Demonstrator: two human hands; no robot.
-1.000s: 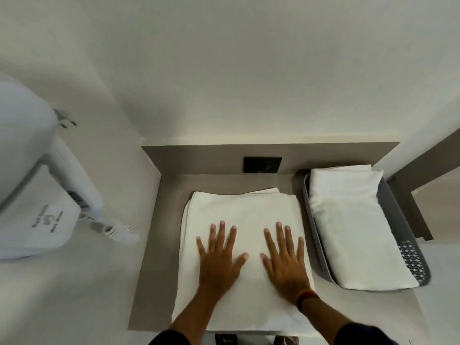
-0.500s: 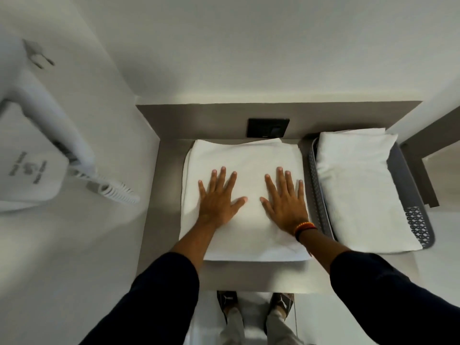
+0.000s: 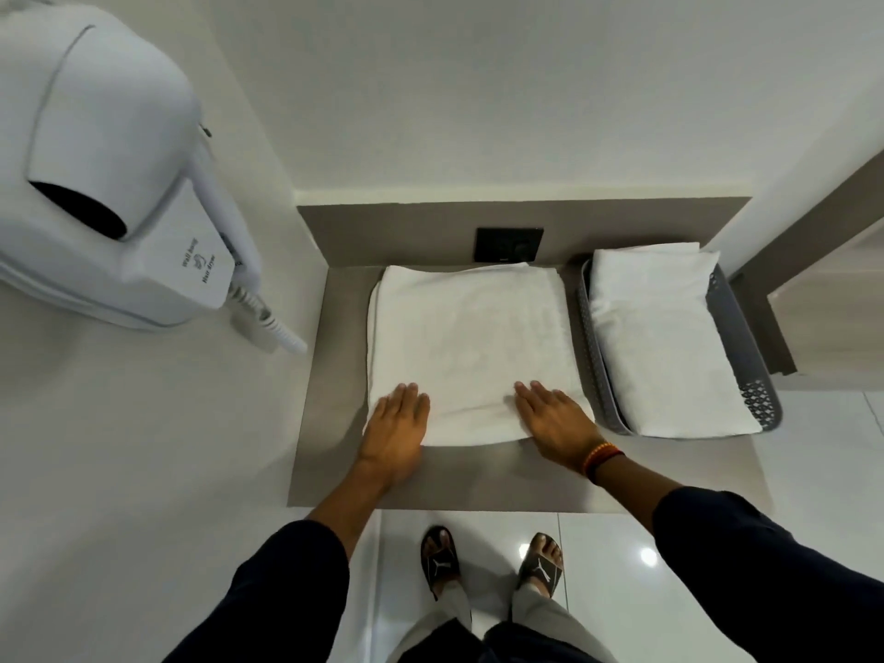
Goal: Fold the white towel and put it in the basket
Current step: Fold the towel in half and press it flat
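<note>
Two hands lie flat and open, gripping nothing, at the near corners of the white towel (image 3: pixel 466 349): the left hand (image 3: pixel 397 435) on its near-left corner, the right hand (image 3: pixel 555 421) on its near-right. That towel sits on the grey table (image 3: pixel 330 375), folded to a thick square, just beside the basket (image 3: pixel 746 346), which already holds another folded towel (image 3: pixel 665 346). Judging by its width, one more fold seems due before it goes in. Half a second ago both palms pressed the towel's middle; they have slid back to its near edge.
</note>
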